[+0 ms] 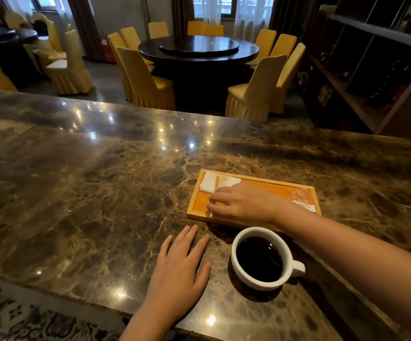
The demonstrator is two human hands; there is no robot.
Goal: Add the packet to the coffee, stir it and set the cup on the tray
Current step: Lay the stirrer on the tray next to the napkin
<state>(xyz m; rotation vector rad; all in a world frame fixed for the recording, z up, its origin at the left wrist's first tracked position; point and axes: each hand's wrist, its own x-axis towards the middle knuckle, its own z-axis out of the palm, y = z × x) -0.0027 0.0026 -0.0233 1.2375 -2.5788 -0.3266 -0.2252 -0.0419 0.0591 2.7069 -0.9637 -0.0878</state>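
Observation:
A white cup (pixel 288 271) full of black coffee stands on the marble counter, handle to the right, just in front of a wooden tray (pixel 195 200). On the tray lie a folded white napkin (pixel 210 182) at the left and an orange packet (pixel 301 196) at the right end. My right hand (pixel 241 203) reaches over the tray's left half, fingers curled down on something small and white that is mostly hidden under them. My left hand (pixel 178 269) lies flat on the counter left of the cup, fingers spread, holding nothing.
The brown marble counter (pixel 76 193) stretches wide to the left and behind the tray. Its near edge runs just below my left wrist. Beyond it stand a round dark table (pixel 199 49) with yellow chairs and dark shelving (pixel 371 70) at the right.

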